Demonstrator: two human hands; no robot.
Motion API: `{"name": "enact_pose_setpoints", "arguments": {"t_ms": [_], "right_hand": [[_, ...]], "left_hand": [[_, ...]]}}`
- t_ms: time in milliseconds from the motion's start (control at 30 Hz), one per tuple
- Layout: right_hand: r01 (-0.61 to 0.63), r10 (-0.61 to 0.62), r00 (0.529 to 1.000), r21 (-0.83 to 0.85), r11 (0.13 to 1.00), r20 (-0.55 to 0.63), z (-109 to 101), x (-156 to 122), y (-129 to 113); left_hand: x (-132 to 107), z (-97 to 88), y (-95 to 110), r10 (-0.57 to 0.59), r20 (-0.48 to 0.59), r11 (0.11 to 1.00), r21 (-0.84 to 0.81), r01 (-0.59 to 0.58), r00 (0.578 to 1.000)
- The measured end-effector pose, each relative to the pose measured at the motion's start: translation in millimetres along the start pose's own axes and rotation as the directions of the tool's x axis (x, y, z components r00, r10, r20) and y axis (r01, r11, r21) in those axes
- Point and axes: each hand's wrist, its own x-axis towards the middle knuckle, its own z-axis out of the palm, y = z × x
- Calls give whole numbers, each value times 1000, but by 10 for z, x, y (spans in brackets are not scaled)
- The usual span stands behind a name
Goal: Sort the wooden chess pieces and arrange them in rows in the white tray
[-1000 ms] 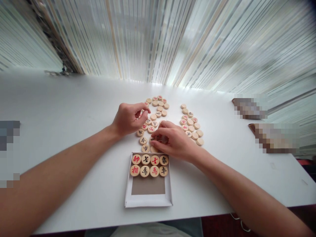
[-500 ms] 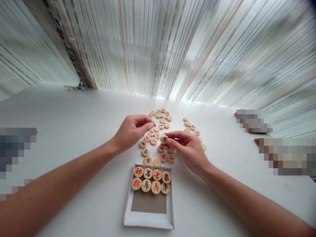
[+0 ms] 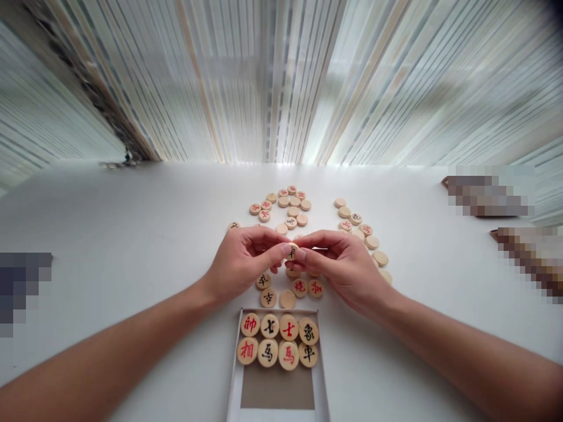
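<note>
A round wooden Chinese chess piece point(image 3: 291, 252) with a black character is raised above the table. Its left edge is pinched by the thumb and fingers of my left hand point(image 3: 241, 258), and my right hand point(image 3: 343, 255) grips its right edge. Below my hands lies a shallow white open box point(image 3: 278, 388) with a brown bottom. Two rows of pieces, face up with red and black characters, fill its far half, among them a red-marked piece point(image 3: 289, 354). Loose pieces lie beyond the box, partly hidden by my hands.
More loose pieces, some face up and some blank side up, spread over the white table point(image 3: 145, 234), including a blank one point(image 3: 287, 299) just past the box. Blurred-out objects point(image 3: 488, 196) stand at the right. A striped curtain point(image 3: 246, 82) hangs behind the table.
My left hand has moved right and down to the piece that my right hand was holding, so both now grip it. The view has shifted slightly; the box sits lower in it.
</note>
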Motion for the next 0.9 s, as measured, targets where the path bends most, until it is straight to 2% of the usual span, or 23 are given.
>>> {"name": "enact_pose_setpoints", "arguments": {"t_ms": [300,600,900], "right_hand": [[93,-94,995,-59,994,-13,30,-24,0],[122,-127,991,-124,985,-31,28,-37,4],[68,-68,998,-7,998,18,15,-41,31]], "left_hand": [[-36,-18,9,11,11,1000,7,-11,1000],[-51,35,6,95,-5,993,63,-95,995],[-55,35,-2,40,-24,998,-56,-41,999]]}}
